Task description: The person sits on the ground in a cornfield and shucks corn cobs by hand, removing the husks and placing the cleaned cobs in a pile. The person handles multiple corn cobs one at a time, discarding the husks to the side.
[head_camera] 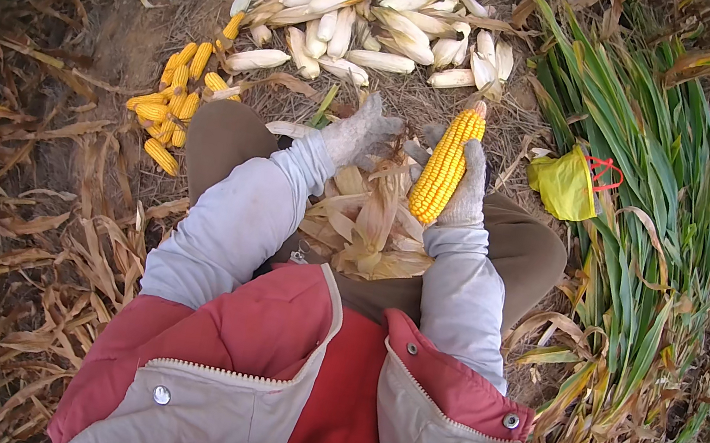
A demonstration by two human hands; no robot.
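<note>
My right hand, in a pale knit work glove, grips a husked ear of yellow corn. The ear is tilted, with its pale tip pointing away from me. My left hand, in the same kind of glove, is beside it to the left. Dry corn husk with dark strands reaches up to the left fingertips; whether they pinch it I cannot tell. More loose husks lie heaped in my lap between my crossed legs.
Beyond my legs lies a pile of ears in pale husks. Bare yellow ears are heaped at the left. On the right are a yellow bag with red handles and green corn stalks. Dry leaves cover the ground.
</note>
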